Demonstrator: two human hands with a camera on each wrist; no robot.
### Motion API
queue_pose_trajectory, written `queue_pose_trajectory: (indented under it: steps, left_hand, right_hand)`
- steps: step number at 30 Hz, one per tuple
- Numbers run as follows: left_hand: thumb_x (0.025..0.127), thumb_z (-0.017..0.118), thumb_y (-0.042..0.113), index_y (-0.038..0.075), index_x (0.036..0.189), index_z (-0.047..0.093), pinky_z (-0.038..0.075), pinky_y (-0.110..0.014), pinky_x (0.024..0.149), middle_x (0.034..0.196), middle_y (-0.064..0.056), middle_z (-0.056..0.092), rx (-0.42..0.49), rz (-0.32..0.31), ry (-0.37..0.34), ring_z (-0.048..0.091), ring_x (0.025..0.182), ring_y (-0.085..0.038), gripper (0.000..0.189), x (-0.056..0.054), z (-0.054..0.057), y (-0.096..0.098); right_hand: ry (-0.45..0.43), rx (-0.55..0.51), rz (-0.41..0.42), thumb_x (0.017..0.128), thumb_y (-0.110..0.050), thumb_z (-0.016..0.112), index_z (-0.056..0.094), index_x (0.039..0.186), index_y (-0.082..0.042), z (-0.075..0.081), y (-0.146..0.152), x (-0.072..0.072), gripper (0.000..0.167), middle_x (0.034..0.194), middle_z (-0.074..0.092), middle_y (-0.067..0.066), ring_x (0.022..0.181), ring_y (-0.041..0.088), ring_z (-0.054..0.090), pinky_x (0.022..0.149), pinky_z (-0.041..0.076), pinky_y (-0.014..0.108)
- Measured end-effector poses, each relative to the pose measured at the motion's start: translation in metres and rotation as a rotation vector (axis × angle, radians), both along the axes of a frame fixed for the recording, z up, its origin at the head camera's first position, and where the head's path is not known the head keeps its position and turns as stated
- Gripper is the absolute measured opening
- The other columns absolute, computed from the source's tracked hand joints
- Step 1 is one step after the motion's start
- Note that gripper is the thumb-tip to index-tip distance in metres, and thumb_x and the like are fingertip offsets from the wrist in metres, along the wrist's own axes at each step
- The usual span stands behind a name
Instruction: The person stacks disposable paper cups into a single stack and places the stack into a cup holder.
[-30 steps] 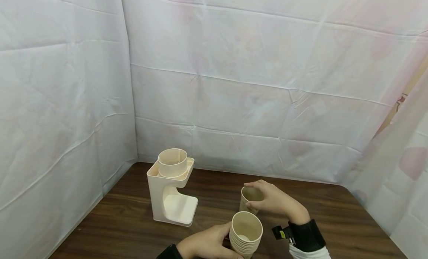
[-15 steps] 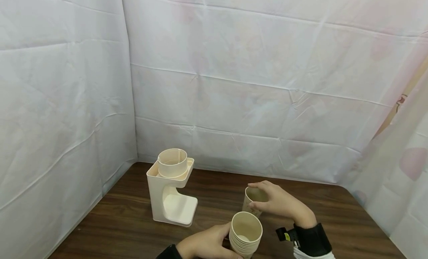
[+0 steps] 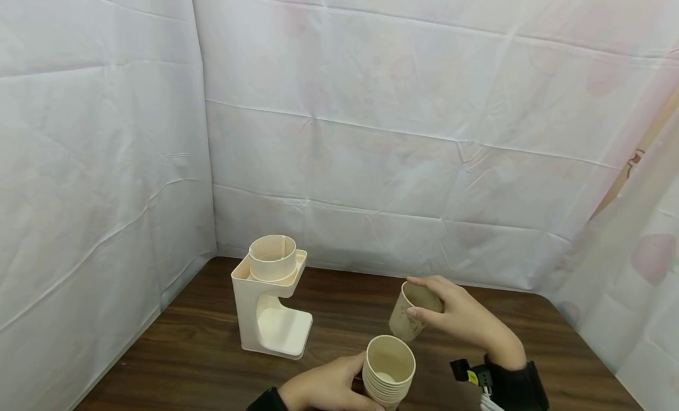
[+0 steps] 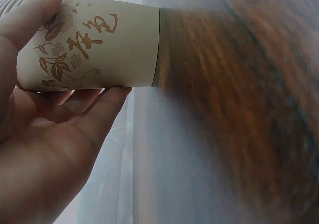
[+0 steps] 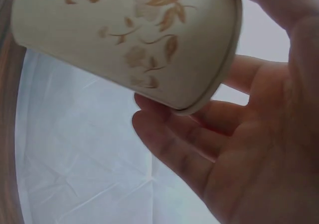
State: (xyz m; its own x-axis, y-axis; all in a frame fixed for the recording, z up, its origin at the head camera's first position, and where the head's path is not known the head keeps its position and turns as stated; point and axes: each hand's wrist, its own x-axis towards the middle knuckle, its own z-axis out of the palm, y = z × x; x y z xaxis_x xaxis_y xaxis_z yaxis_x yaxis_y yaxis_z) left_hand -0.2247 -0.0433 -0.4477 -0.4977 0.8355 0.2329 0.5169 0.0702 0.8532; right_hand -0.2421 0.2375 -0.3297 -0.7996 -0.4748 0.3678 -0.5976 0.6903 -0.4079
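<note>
A stack of several beige paper cups stands near the front of the table in the head view. My left hand grips it from the left side, and the left wrist view shows the lowest cup with its brown leaf print and writing, base at the wood. Behind the stack, a single paper cup tilts in my right hand, which holds it near the rim with thumb and fingers. In the right wrist view this paper cup slants, its leaf print facing the camera and the fingers round its rim end.
A cream cup dispenser with a round open tube on top stands at the left of the brown wooden table. White cloth hangs behind the table and along both sides.
My right hand has shifted right and lifted the single paper cup, which has gone from upright to tilted. My left hand and the stack have stayed where they were.
</note>
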Motion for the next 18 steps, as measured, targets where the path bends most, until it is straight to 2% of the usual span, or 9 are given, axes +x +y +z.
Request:
queue_pose_trajectory:
  steps: [4,7,10,18]
  left_hand:
    - [0.09,0.078,0.018,0.015,0.136,0.049,0.049,-0.022,0.093,0.124,0.011,0.062,0.008,-0.002,-0.019,0.058,0.114,-0.003,0.055,0.0,-0.001,0.0]
    - [0.09,0.078,0.018,0.015,0.136,0.049,0.049,-0.023,0.092,0.124,0.011,0.062,0.011,-0.003,-0.028,0.058,0.114,-0.003,0.055,0.0,0.0,0.001]
    - [0.09,0.079,0.019,0.017,0.136,0.049,0.048,-0.023,0.093,0.123,0.013,0.063,0.005,0.005,-0.006,0.057,0.114,-0.002,0.055,0.001,0.0,0.001]
    - [0.09,0.078,0.019,0.016,0.135,0.049,0.048,-0.022,0.093,0.123,0.012,0.063,0.004,0.002,0.004,0.058,0.113,-0.002,0.054,0.0,0.0,0.001]
  right_hand:
    - [0.034,-0.058,0.007,0.095,-0.037,0.071,0.054,0.143,-0.02,0.005,0.003,0.005,0.054,0.129,0.058,-0.003,0.111,0.017,0.058,0.084,0.052,0.039]
    - [0.066,-0.075,0.013,0.095,-0.032,0.072,0.053,0.144,-0.021,0.01,0.004,0.01,0.053,0.13,0.057,-0.001,0.114,0.017,0.057,0.084,0.052,0.038]
    - [0.094,-0.085,0.018,0.095,-0.03,0.073,0.054,0.143,-0.02,0.014,0.004,0.014,0.053,0.132,0.056,0.0,0.113,0.017,0.057,0.082,0.053,0.036]
    - [0.153,-0.123,0.093,0.091,-0.02,0.077,0.053,0.143,-0.02,0.02,0.001,0.025,0.057,0.131,0.056,-0.001,0.101,0.016,0.059,0.065,0.054,0.027]
